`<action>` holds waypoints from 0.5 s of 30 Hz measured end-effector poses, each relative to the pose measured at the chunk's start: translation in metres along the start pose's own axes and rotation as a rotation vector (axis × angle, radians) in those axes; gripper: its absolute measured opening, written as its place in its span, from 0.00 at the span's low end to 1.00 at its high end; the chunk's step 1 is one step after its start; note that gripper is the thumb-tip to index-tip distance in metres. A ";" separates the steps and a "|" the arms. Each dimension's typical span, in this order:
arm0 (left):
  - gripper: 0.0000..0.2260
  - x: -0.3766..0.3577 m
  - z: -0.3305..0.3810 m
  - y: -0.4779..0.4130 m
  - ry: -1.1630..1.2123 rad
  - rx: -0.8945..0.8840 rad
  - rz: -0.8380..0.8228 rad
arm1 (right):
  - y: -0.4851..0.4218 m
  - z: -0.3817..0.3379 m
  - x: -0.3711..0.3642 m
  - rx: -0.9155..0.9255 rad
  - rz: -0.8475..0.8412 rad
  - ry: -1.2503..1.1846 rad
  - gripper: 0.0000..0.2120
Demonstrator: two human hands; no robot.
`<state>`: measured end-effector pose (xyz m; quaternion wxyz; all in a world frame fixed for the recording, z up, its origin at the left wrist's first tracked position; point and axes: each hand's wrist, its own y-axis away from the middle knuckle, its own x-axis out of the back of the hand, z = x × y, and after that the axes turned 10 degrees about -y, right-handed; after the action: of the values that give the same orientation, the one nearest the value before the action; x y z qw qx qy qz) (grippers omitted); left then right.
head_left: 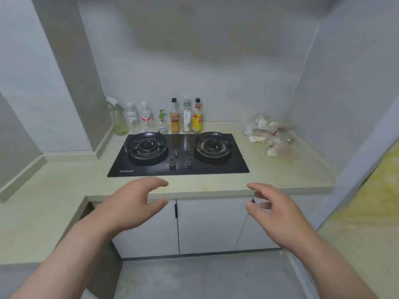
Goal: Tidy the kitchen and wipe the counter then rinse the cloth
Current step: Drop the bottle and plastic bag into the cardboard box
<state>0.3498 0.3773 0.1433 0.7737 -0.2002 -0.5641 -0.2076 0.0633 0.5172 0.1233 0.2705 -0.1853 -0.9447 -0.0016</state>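
Low in the frame, the left hand (131, 203) and right hand (274, 210) hover empty, fingers loosely spread, before the bench (280, 169) and black stove (178, 155).

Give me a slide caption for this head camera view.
Left hand and right hand hover empty before a two-burner gas hob, crumpled plastic bags beside it.
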 end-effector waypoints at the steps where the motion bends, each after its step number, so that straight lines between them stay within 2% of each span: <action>1: 0.20 -0.003 0.004 -0.013 0.004 -0.018 -0.001 | -0.005 0.003 0.005 -0.006 0.012 0.003 0.19; 9: 0.19 -0.027 0.015 -0.123 0.102 -0.079 -0.020 | -0.079 0.022 0.036 -0.063 0.051 0.138 0.19; 15: 0.18 -0.047 0.009 -0.196 0.138 -0.118 -0.098 | -0.137 0.034 0.044 -0.102 0.082 0.168 0.19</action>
<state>0.2224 0.2229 0.1157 0.7866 -0.2029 -0.5052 -0.2913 -0.0361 0.4087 0.1304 0.3388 -0.2363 -0.9091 -0.0541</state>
